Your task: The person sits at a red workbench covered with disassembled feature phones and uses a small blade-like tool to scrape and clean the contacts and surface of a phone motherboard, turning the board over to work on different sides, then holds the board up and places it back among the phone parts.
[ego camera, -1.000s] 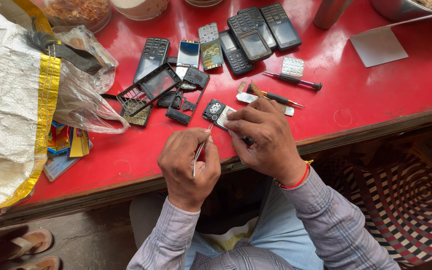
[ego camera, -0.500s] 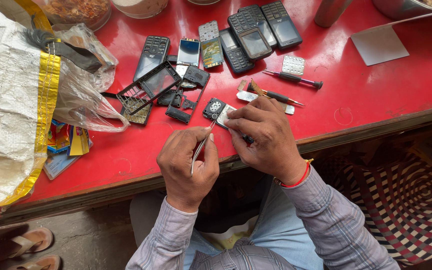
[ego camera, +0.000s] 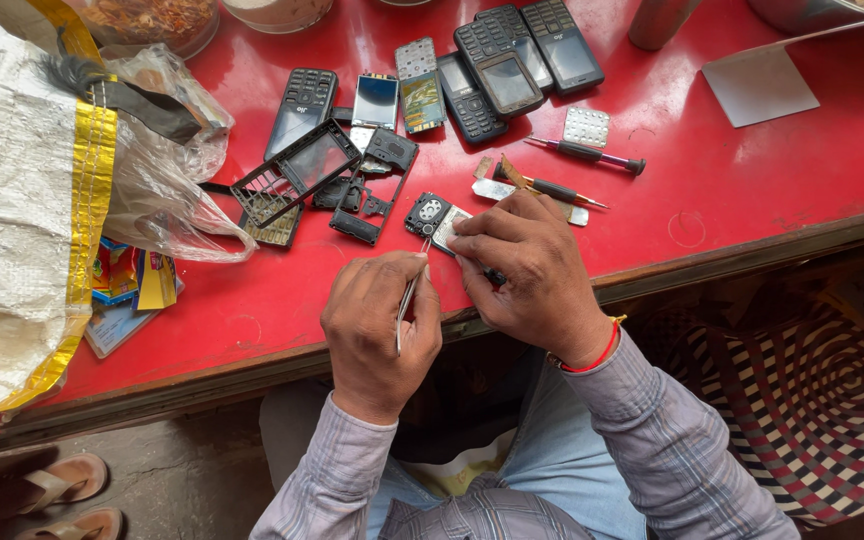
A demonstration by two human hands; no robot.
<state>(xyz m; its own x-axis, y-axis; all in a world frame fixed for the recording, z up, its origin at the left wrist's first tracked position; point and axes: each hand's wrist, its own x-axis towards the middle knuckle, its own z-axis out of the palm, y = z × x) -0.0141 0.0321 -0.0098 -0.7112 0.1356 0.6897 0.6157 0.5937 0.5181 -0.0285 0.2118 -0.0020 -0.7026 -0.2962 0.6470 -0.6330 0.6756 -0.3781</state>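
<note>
While the fingertips (ego camera: 422,268) of the left hand (ego camera: 377,325) pinch a thin pair of silvery metal tweezers (ego camera: 407,305), closed around it with the point aimed up at the work, the right hand (ego camera: 532,270) presses its curled fingers down on a small pale circuit board with a black round-speaker module (ego camera: 434,217), holding it flat near the front edge of the glossy red table (ego camera: 732,190). Whether the right thumb grips the board from beneath cannot be seen.

Judging by what lies about, the stripping looks well advanced: a black plastic phone front frame with its keypad grid (ego camera: 292,172) and a black inner back housing (ego camera: 372,185) lie opened and apart just left of the board, with small black fragments between them. The board itself is bare and out of its shell; the fine picking at it appears to be the step in hand, and nothing has been put back together.

Just beyond the right knuckles lie a thin screwdriver with a dark handle (ego camera: 557,190) and a second, purple-tipped one (ego camera: 592,155), beside a small silver dimpled keypad sheet (ego camera: 586,127). Further back stands a cluster of dark button phones (ego camera: 512,55), some whole, some faceless. To the left a white woven sack with a yellow band (ego camera: 22,210) and a crumpled clear plastic bag (ego camera: 162,195) crowd the loose parts, leaving little room there. A grey flat sheet (ego camera: 757,85) lies at the far right, well apart.
</note>
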